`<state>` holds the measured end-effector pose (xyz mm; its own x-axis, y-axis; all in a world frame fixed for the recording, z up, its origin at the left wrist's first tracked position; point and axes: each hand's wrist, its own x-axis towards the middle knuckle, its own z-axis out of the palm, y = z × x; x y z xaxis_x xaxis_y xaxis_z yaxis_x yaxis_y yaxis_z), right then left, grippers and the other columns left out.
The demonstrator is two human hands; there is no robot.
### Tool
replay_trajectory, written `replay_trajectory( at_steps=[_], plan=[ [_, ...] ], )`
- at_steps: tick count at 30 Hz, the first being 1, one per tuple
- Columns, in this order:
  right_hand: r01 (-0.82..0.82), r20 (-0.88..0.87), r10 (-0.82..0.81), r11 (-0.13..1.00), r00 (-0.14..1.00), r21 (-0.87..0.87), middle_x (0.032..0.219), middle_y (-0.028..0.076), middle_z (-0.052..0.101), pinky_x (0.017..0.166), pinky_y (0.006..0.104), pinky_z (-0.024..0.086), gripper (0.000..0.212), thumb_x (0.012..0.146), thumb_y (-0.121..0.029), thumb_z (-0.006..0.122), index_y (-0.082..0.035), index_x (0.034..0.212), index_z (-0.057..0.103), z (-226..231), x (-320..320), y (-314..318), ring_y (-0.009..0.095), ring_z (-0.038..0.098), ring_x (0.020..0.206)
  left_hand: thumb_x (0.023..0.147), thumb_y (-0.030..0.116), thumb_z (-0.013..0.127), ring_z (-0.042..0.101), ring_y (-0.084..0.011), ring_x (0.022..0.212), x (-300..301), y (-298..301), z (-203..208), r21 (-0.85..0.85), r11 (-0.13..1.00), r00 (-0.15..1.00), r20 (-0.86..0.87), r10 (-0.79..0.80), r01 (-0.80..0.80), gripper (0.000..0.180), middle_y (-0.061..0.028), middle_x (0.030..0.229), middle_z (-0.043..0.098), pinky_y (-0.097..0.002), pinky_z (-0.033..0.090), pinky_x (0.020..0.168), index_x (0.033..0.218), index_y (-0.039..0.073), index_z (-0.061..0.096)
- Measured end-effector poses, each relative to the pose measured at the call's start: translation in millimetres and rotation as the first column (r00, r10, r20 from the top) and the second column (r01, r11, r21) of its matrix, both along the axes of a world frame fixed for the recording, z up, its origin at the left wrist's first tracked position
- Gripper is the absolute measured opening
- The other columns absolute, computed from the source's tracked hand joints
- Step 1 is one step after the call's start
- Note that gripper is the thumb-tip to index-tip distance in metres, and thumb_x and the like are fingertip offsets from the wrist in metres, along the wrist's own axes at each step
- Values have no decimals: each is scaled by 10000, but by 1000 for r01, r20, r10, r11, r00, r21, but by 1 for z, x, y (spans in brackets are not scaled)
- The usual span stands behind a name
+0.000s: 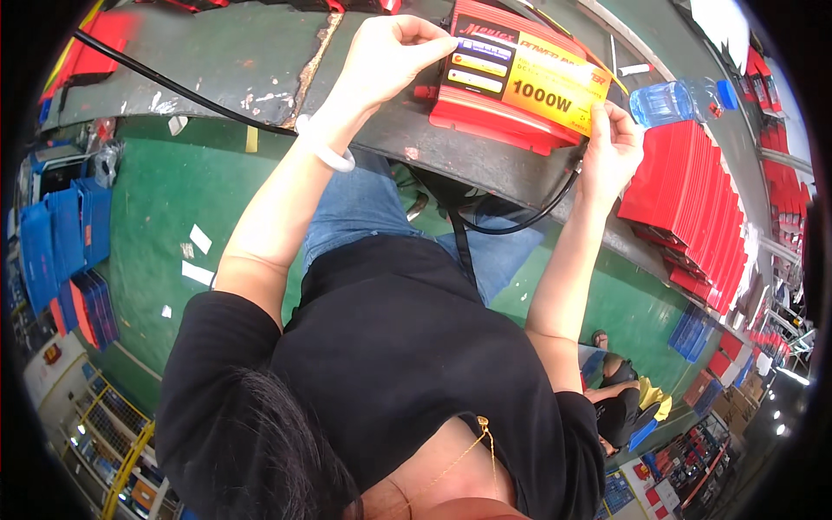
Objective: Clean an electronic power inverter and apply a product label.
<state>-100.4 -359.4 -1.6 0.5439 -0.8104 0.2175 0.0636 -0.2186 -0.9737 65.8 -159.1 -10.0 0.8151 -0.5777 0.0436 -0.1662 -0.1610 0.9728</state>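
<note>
A printed sticker [537,82] in yellow, orange and black stretches between my two hands over a red ribbed metal casing [507,130] on the workbench. My left hand [390,59] pinches the sticker's left edge between thumb and fingertips. On the other side, my right hand [612,154] pinches its lower right corner. The sticker lies over the casing's top face; whether it is stuck down, I cannot tell. Right beside my right hand lies a clear plastic water bottle [667,104] with a blue cap.
Many similar red casings [680,204] are stacked at the right of the bench [225,74]. A black cable [182,80] crosses the bench's left part. Blue bins [65,230] stand on the green floor [156,260] at left. Another person [617,394] sits at lower right.
</note>
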Motion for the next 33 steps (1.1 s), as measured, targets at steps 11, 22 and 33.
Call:
replay_trajectory(
  at_steps=[11,22,33],
  plan=[
    [-13,69,17,997,997,-70,809,27,619,710,185,454,71,865,-62,617,2,872,586,11,5,4,55,565,758,875,133,611,569,-60,735,-5,-5,15,-159,987,998,53,-18,26,164,-15,808,617,-193,465,681,941,-14,580],
    [-10,-91,-2,991,996,-133,791,22,611,661,168,453,68,849,-30,632,16,880,593,5,-6,4,46,562,704,840,95,635,569,-50,680,-13,0,4,-64,998,999,52,12,-9,139,-16,764,622,-187,473,644,911,-21,605],
    [24,-106,-39,990,994,-142,765,23,612,602,145,441,106,830,-36,660,29,894,606,1,-2,2,40,561,667,821,108,650,593,-69,673,-9,-4,3,-44,999,993,115,22,-17,163,-47,756,653,-211,495,666,899,-34,631]
  ],
)
